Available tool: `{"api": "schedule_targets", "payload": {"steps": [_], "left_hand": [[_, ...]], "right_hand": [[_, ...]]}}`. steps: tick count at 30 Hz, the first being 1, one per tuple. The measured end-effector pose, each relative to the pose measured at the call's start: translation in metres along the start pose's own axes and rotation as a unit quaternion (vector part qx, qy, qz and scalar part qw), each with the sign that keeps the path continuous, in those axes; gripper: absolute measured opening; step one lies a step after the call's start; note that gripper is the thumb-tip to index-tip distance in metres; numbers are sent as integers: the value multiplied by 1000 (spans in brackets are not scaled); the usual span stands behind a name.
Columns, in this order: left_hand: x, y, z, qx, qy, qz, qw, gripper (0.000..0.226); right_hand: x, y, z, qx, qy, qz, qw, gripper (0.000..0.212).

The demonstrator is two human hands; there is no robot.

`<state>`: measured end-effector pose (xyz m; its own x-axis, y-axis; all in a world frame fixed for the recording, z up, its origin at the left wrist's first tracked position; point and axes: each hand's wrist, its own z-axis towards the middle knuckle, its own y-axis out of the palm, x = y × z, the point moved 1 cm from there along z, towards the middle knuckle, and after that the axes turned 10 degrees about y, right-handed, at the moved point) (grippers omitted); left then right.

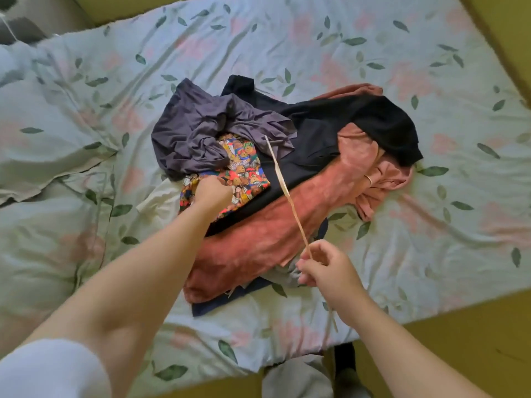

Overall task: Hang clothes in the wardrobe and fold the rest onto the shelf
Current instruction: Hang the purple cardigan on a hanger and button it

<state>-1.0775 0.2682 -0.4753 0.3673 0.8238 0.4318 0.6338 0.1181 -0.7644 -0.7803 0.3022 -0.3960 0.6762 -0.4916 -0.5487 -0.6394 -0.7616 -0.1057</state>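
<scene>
Centrally on floral sheet [344, 38]: unsorted clothes pile, none hung or folded.
Black garment [316, 133], rust garment [258, 234], grey garment [186, 130] lay heaped; L hand [212, 192] gripped patterned fabric [244, 170]; R hand [327, 271] pinched thin beige strip [284, 188].

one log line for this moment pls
left hand grips patterned garment | right hand pinches beige strap | clothes pile on floral bedsheet

Left hand [211, 191] is gripping the print cloth [244, 168] at the pile's [316, 133] nine o'clock, below the grey top [186, 133]; right hand [324, 271], at five o'clock, is pinching a strap [283, 185] stretching toward eleven.
</scene>
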Motion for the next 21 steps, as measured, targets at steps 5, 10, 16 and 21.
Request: {"api": "schedule_targets", "payload": {"steps": [5, 10, 16, 21], "left_hand": [[-26, 4, 66, -46, 90, 144, 984, 36], [-36, 18, 104, -92, 104, 153, 978, 57], [-37, 26, 128, -141, 138, 240, 951, 47], [-41, 22, 108, -70, 99, 207, 971, 40]], "right_hand": [[-33, 26, 69, 6, -20, -40, 999, 24], [-43, 46, 99, 84, -78, -59, 992, 41], [-6, 49, 80, 46, -27, 18, 998, 51], [0, 48, 58, 50, 34, 51, 997, 53]]}}
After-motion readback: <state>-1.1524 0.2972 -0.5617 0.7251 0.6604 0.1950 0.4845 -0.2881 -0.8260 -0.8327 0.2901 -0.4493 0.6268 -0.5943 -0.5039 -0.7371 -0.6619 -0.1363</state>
